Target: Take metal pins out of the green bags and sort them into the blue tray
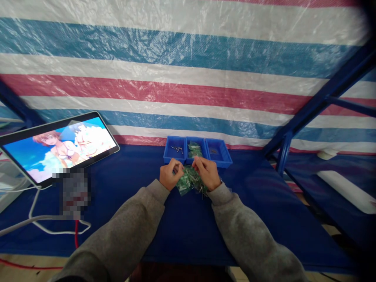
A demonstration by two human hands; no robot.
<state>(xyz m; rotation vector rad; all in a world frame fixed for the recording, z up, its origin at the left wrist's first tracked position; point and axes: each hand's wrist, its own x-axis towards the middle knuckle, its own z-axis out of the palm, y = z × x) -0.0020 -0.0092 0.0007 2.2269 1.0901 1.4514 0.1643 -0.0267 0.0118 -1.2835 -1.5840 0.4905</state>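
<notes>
My left hand [171, 175] is closed in a pinch at the left edge of a pile of small green-and-clear plastic bags [185, 183]. Level with it, my right hand [207, 172] pinches thumb to fingers above the pile's right side. Whatever either hand holds is too small to make out. Slim metal pieces, like screws or pins [202, 191], lie among the bags below my right hand. Just beyond the hands stand three joined blue bins: the left bin [167, 150] has several metal pins, the middle one green bags [194, 149], the right bin [225, 156] small grey pieces.
A tablet [116, 149] with a lit screen leans at the left. White cables [35, 203] and a red cable [76, 235] run over the blue table [188, 235]. Behind hangs a striped plastic sheet [188, 86]. Blue metal struts [305, 109] rise at the right, near a white object [346, 191].
</notes>
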